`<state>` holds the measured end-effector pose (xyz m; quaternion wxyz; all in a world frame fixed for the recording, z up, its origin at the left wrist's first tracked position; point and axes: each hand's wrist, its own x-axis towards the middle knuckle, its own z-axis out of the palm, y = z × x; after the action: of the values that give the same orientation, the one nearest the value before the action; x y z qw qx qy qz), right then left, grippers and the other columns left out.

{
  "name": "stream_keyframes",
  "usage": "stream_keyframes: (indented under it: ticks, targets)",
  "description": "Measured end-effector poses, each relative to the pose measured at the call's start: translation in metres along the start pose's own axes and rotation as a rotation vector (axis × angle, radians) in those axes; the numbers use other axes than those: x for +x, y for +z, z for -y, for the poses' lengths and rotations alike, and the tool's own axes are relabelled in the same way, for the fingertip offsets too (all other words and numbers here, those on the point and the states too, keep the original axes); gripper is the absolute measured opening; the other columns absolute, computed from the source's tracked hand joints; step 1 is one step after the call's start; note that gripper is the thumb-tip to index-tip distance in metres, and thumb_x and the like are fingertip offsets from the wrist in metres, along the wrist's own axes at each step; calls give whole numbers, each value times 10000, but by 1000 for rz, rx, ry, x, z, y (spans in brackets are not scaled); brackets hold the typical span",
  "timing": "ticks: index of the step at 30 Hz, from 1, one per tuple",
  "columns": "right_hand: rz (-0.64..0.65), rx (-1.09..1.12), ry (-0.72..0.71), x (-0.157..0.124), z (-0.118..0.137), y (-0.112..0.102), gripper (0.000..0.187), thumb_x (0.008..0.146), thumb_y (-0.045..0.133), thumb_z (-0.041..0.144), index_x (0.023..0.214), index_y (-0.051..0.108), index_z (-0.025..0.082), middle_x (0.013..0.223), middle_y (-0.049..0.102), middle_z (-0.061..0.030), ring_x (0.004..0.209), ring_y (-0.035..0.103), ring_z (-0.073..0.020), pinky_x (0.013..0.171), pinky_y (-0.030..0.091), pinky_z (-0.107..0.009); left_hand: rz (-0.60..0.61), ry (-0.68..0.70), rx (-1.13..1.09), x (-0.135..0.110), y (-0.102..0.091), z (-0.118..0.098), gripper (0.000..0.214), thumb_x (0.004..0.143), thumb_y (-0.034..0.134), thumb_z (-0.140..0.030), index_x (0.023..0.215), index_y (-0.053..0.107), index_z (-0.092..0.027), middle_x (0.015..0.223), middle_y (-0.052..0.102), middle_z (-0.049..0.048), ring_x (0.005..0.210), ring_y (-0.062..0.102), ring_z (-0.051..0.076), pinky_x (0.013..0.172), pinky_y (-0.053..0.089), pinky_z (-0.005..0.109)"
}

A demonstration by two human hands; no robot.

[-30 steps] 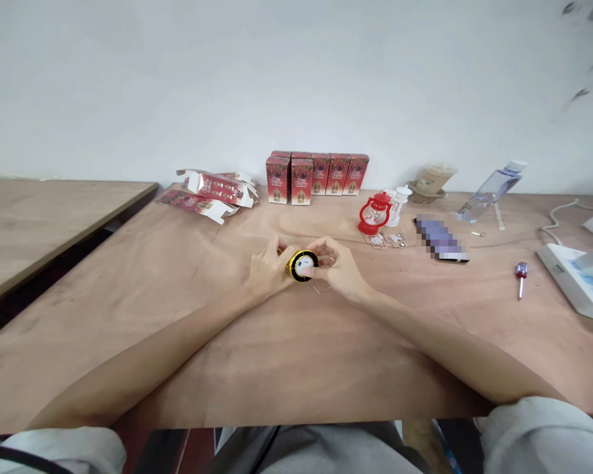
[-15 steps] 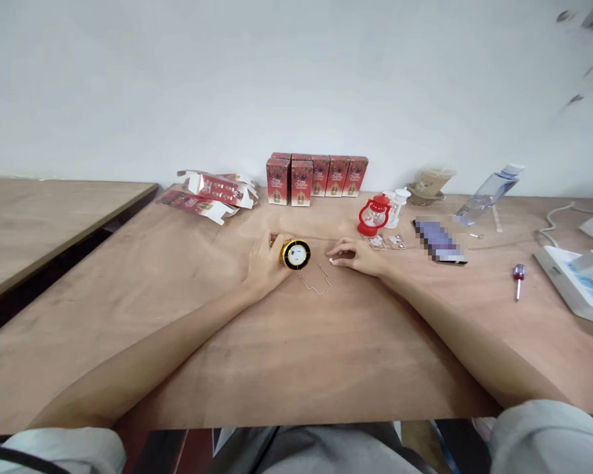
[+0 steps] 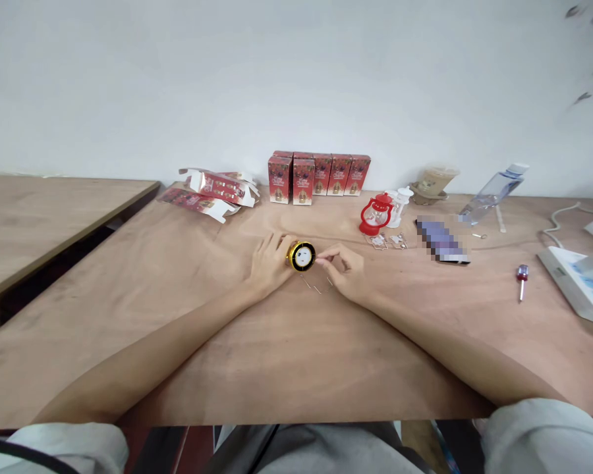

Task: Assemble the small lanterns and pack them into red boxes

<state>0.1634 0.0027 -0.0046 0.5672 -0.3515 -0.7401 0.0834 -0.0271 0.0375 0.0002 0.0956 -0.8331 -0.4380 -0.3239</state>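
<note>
A small gold lantern (image 3: 290,258) lies on its side, its round black base with a white centre (image 3: 304,257) turned toward me. My left hand (image 3: 271,264) is closed around its body from the left. At the base's right rim, my right hand (image 3: 346,268) has thumb and forefinger pinched together; whatever they hold is too small to make out. A thin bent wire handle (image 3: 317,289) lies on the table just below the lantern, partly covered by my right hand.
Behind to the right stand a red lantern (image 3: 383,205) and a white lantern (image 3: 404,196), near wire pieces (image 3: 398,241). Red boxes (image 3: 303,191), flattened cartons (image 3: 220,191), a phone (image 3: 439,240), a tilted bottle (image 3: 491,194), a cup (image 3: 437,181), a screwdriver (image 3: 522,280) and a white tray (image 3: 563,283) surround them.
My right hand has moved left to the lantern's base, its fingertips now pinched there. The small white piece by those fingertips no longer shows. The lantern has shifted slightly right.
</note>
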Motion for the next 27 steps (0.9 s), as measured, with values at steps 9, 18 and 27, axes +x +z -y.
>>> stream_keyframes:
  ticks: [9,18,27]
  targets:
    - [0,-114,-175,-2,7,18,71,893,550,153,892,617,177,780,661,-43,725,595,-138,661,501,-264,-75,151,217,-1,6,2,156,833,579,-310,939,606,-199,974,673,83,863,574,247,723,333,361]
    - [96,-342,-394,-4,1,16,164,924,441,107,842,556,190,753,625,-57,688,533,-170,640,462,-293,69,167,322,-3,2,0,205,808,582,-296,998,607,-224,1005,668,73,889,564,285,731,332,384]
    - [115,-348,-437,-5,-2,14,163,927,434,124,855,566,188,764,619,-62,684,526,-172,638,446,-301,124,141,356,-2,-3,-5,162,810,562,-284,945,627,-222,962,670,71,864,561,274,726,328,373]
